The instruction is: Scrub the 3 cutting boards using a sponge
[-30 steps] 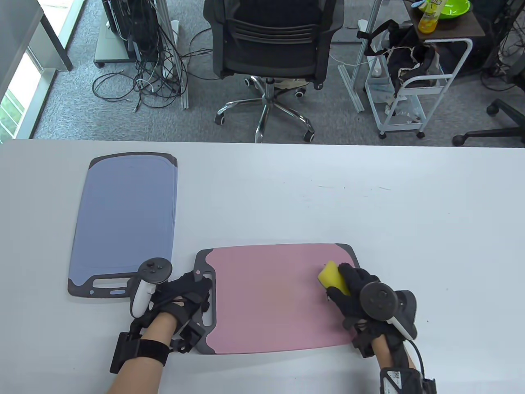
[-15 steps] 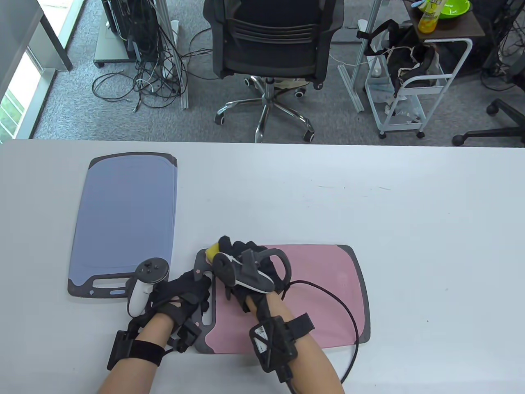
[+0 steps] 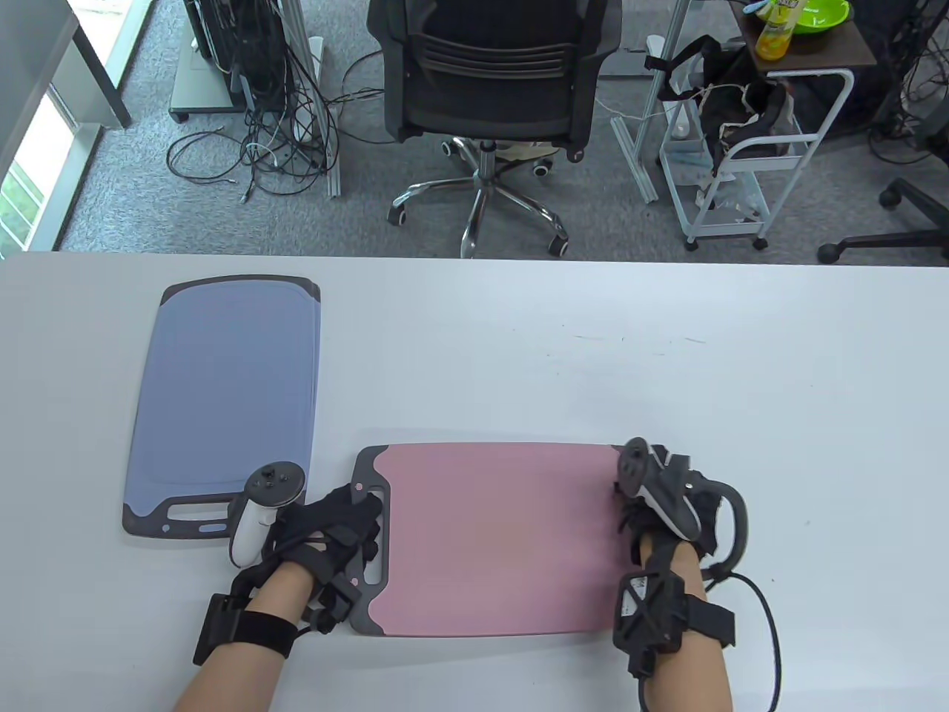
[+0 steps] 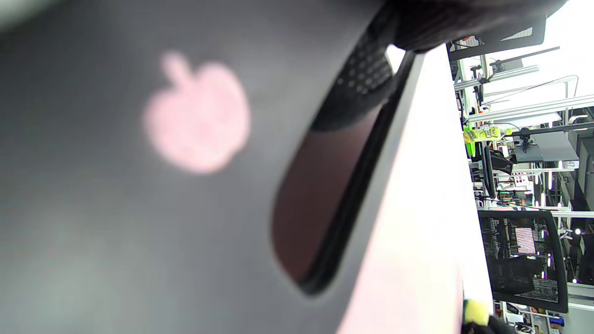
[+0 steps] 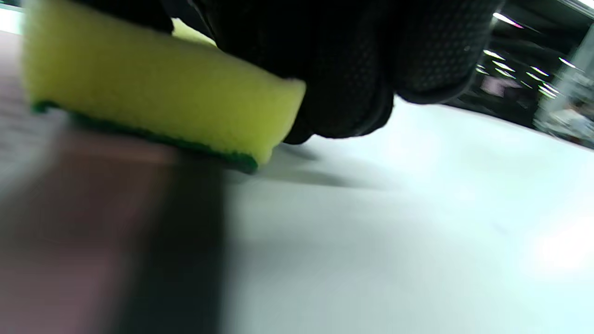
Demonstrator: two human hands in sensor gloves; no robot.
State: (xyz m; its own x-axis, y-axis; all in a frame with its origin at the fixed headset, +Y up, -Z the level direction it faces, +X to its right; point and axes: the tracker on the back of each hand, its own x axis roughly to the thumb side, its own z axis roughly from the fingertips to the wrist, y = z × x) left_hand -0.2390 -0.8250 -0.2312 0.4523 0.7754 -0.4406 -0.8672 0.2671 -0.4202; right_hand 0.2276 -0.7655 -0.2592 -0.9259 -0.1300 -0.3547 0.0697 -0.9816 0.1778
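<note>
1. Right hand: positioned at the right end of the pink cutting board, at the board's far right corner. In the right wrist view the gloved fingers are curled over the top of the sponge and grip it.
2. Sponge: yellow body with a green scouring layer underneath. It sits directly beneath the right fingers, green face down. Its underside lies over the dark rim of the pink cutting board, with one end reaching past the rim toward the tabletop. In the table view the sponge is hidden under the hand.
3. Left hand: placed on the grey handle end of the pink cutting board, at the board's left. The fingers lie on the area around the handle slot. Whether they are flat or hooked into the slot cannot be told.
4. Pink cutting board: lies flat on the tabletop between the two hands, long side running left to right. In the left wrist view, a pink apple mark shows on its grey end.
5. Blue cutting board: lies flat on the tabletop, beyond and to the left of the left fingers, apart from the pink board. Its handle end lies just beside the left hand's tracker.
</note>
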